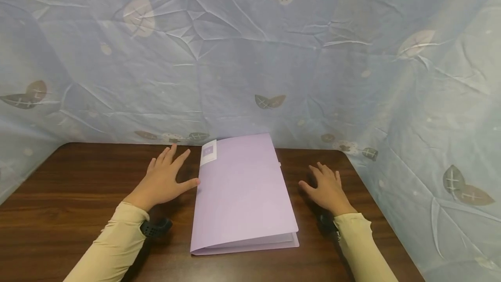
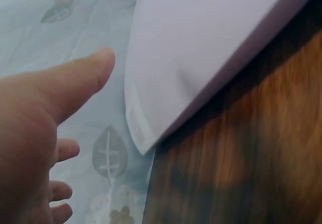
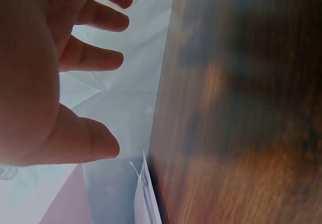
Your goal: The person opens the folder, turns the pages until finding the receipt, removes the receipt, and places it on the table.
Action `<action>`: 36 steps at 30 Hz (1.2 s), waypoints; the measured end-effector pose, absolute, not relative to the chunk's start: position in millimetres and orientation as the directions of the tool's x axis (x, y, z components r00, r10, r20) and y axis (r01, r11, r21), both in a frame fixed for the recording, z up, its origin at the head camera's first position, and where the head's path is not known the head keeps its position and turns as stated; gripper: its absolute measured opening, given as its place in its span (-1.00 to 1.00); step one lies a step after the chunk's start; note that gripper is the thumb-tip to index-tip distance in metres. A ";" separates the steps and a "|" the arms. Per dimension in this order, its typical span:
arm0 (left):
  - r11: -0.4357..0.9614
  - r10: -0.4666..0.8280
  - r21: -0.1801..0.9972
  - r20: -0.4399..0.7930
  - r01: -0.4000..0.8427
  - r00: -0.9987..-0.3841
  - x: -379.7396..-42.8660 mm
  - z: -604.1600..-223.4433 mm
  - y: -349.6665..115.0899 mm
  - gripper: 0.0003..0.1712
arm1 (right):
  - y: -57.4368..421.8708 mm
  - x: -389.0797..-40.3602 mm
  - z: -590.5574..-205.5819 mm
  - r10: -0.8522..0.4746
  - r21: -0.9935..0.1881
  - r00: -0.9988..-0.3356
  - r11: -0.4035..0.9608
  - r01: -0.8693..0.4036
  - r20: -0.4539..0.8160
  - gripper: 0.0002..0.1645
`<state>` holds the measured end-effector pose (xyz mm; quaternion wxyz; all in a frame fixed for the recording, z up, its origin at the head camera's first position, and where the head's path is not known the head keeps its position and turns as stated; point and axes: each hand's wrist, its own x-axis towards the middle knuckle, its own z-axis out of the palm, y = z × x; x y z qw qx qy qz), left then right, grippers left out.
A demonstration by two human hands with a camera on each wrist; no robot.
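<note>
A light purple folder [image 1: 242,190] lies on the brown wooden table, its cover slightly raised along the near edge so that white sheets show inside. A white label [image 1: 208,152] marks its upper left corner. My left hand [image 1: 162,182] hovers at the folder's left side with fingers spread, the thumb tip right at the spine edge. In the left wrist view the folder [image 2: 201,43] rises beside the thumb. On the right, my right hand [image 1: 326,188] is held apart from the folder, fingers spread and holding nothing. The folder's open side [image 3: 146,199] shows below that thumb in the right wrist view.
A pale blue cloth [image 1: 235,64] with leaf and flower prints hangs behind the table and along its right side. The wooden tabletop [image 1: 78,195] extends to the left of the folder. Dark bands [image 1: 156,227] sit on both wrists.
</note>
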<state>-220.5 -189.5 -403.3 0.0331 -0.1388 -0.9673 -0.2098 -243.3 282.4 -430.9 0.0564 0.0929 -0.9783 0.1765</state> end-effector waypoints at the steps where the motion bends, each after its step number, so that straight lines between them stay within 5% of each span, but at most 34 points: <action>1: 0.868 0.266 0.401 0.125 0.294 -0.956 -220.2 -403.9 -186.4 0.15 | 282.1 -243.2 -431.1 -0.166 -0.335 -0.976 0.920 -0.206 0.145 -0.13; 24: 0.771 0.446 0.438 0.148 0.463 -0.883 -216.4 -414.8 -134.7 0.08 | 261.3 -238.2 -428.6 -0.296 -0.396 -0.945 0.858 -0.326 0.137 -0.29; 36: 0.793 0.436 0.458 0.032 0.401 -0.900 -215.8 -415.0 -112.0 0.09 | 260.7 -241.1 -430.6 -0.310 -0.439 -0.938 0.829 -0.348 0.158 -0.49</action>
